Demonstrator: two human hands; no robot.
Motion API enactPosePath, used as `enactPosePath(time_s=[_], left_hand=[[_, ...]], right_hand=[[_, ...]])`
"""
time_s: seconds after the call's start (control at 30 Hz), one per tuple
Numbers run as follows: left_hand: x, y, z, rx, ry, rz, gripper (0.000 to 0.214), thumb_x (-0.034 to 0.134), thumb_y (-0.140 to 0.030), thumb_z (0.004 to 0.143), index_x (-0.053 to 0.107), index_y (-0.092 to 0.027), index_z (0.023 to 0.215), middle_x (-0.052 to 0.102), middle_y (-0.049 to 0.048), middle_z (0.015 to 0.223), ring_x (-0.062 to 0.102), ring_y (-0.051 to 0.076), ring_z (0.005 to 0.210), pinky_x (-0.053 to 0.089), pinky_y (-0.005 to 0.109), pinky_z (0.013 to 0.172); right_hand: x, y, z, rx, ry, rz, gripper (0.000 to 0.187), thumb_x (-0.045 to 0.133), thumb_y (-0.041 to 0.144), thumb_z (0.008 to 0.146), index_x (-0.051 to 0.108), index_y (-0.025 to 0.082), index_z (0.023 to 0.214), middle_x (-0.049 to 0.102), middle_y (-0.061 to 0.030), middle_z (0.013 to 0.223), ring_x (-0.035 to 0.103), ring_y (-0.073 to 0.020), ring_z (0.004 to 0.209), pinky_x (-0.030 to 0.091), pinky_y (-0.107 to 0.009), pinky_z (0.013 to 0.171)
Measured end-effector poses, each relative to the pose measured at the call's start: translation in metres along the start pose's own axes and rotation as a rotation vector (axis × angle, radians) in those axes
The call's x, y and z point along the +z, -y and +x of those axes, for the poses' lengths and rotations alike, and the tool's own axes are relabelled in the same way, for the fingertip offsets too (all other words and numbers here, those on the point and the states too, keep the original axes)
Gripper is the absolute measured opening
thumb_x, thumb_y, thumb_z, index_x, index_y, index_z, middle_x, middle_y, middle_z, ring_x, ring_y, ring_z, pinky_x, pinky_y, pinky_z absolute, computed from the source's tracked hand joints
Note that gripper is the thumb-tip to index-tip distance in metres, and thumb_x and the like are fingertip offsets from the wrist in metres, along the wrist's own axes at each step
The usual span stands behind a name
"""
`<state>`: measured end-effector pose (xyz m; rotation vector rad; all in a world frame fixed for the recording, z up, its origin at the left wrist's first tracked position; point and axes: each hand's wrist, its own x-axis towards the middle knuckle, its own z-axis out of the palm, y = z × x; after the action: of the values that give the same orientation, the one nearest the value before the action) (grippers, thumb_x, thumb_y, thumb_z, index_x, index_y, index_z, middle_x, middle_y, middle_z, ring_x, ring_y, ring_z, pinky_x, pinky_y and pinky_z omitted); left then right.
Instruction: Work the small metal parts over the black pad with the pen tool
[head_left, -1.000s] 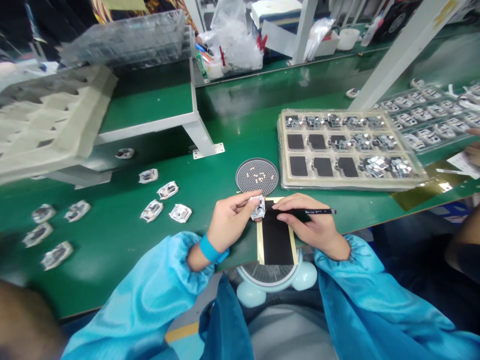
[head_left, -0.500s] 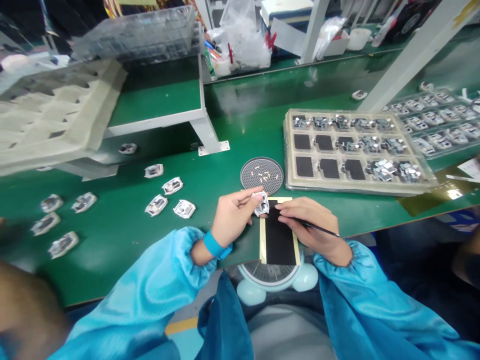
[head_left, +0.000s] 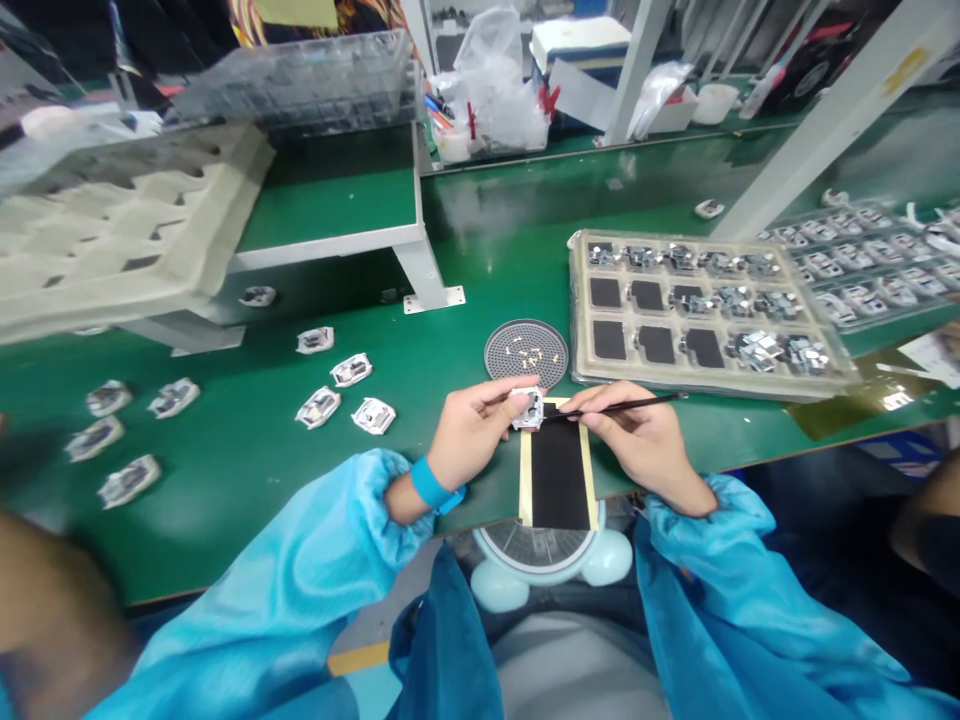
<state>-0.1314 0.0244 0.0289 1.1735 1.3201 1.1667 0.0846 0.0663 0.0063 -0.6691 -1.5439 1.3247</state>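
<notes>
I am pinching one small metal part (head_left: pixel 527 408) between the thumb and fingertips of my left hand (head_left: pixel 469 432), just on the near side of the round mesh disc (head_left: pixel 526 354). My right hand (head_left: pixel 645 440) is closed around one thin black stylus (head_left: pixel 626 404), and I am pointing its tip at the part; whether the tip is touching, I cannot tell. Both hands are hovering over the far end of one black strip (head_left: pixel 559 470) on yellow backing, which is lying directly nearer to me than the disc and reaching the table's edge.

A few pale bits are lying on the disc, too small to count. Just to the right of the disc, one beige tray (head_left: pixel 720 378) is holding three rows of pockets; five of them are showing only dark pads, the others are holding shiny parts. A second tray (head_left: pixel 862 262) is lying further right of the disc.

Left of the disc I am counting nine loose parts on the green table (head_left: pixel 247 470): four close by (head_left: pixel 351 370), one further back (head_left: pixel 259 295), and four well to the left (head_left: pixel 109 397).
</notes>
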Motion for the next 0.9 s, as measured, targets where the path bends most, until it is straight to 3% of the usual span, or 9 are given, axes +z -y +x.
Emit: enactPosePath(time_s=[0.13,0.23,0.3,0.4,0.5,0.57,0.63,0.73,0.9], left_hand=[[-0.001,-0.003,0.001,-0.021,-0.003,0.040,0.038,0.073,-0.039,0.087,0.077,-0.014,0.116,0.080,0.0101,0.098,0.058,0.010,0.054,0.047,0.022,0.048],[-0.003,-0.004,0.001,-0.037,-0.009,0.011,0.042,0.072,-0.041,0.088,0.073,-0.012,0.119,0.079,0.0124,0.103,0.066,0.013,0.063,0.049,0.021,0.050],[-0.006,-0.004,0.002,-0.051,0.030,-0.057,0.044,0.074,-0.039,0.086,0.068,-0.013,0.121,0.077,0.0142,0.110,0.072,0.017,0.073,0.052,0.022,0.055],[-0.007,-0.003,0.001,-0.083,0.130,-0.182,0.047,0.083,-0.033,0.078,0.059,-0.016,0.114,0.075,0.0131,0.112,0.077,0.023,0.084,0.057,0.025,0.062],[-0.006,-0.003,-0.001,-0.094,0.167,-0.195,0.050,0.086,-0.032,0.074,0.056,-0.018,0.111,0.075,0.0071,0.098,0.077,0.024,0.083,0.060,0.028,0.066],[-0.005,-0.004,-0.001,-0.122,0.170,-0.121,0.048,0.085,-0.035,0.075,0.061,-0.016,0.111,0.075,0.0064,0.090,0.077,0.022,0.079,0.060,0.028,0.065],[-0.004,-0.005,-0.001,-0.159,0.171,-0.025,0.044,0.083,-0.040,0.077,0.067,-0.013,0.107,0.075,0.0080,0.083,0.075,0.020,0.072,0.057,0.025,0.058],[-0.004,-0.007,-0.001,-0.164,0.164,0.029,0.044,0.082,-0.046,0.077,0.069,-0.012,0.101,0.075,0.0086,0.075,0.071,0.018,0.063,0.047,0.020,0.045],[-0.005,-0.008,0.000,-0.165,0.139,0.043,0.048,0.081,-0.047,0.078,0.071,-0.012,0.108,0.073,0.0071,0.067,0.065,0.015,0.053,0.035,0.017,0.038]], right_hand=[[-0.002,-0.001,-0.004,0.060,0.086,0.032,0.009,0.074,0.027,0.091,0.067,0.021,0.092,0.078,-0.0062,0.100,0.074,-0.0203,0.099,0.060,-0.040,0.093],[-0.006,0.011,-0.008,0.087,0.182,0.012,0.016,0.071,0.036,0.093,0.066,0.021,0.094,0.078,-0.0071,0.097,0.074,-0.0210,0.096,0.059,-0.040,0.090],[-0.019,0.026,-0.007,0.080,0.168,0.013,0.027,0.057,0.045,0.100,0.062,0.021,0.088,0.077,-0.0072,0.092,0.074,-0.0217,0.090,0.059,-0.042,0.087],[-0.059,0.056,0.004,0.007,-0.104,-0.088,0.042,0.038,0.054,0.104,0.051,0.025,0.076,0.071,-0.0041,0.078,0.069,-0.0209,0.072,0.057,-0.040,0.075],[-0.117,0.084,0.015,0.044,-0.395,-0.591,0.038,0.050,0.058,0.098,0.062,0.023,0.086,0.065,-0.0011,0.070,0.057,-0.0172,0.057,0.046,-0.032,0.058],[-0.150,0.093,0.020,0.169,-0.333,-1.032,0.039,0.064,0.058,0.089,0.069,0.020,0.078,0.066,-0.0022,0.066,0.058,-0.0194,0.061,0.040,-0.032,0.060],[-0.171,0.092,0.022,0.305,-0.246,-1.250,0.037,0.072,0.056,0.082,0.073,0.020,0.076,0.068,-0.0027,0.064,0.059,-0.0203,0.062,0.038,-0.031,0.059],[-0.181,0.083,0.024,0.374,-0.216,-1.338,0.031,0.075,0.052,0.079,0.077,0.021,0.083,0.070,-0.0027,0.066,0.060,-0.0195,0.062,0.038,-0.030,0.058],[-0.178,0.077,0.029,0.404,-0.177,-1.291,0.022,0.078,0.042,0.076,0.075,0.021,0.083,0.074,-0.0034,0.076,0.065,-0.0204,0.067,0.042,-0.030,0.061]])
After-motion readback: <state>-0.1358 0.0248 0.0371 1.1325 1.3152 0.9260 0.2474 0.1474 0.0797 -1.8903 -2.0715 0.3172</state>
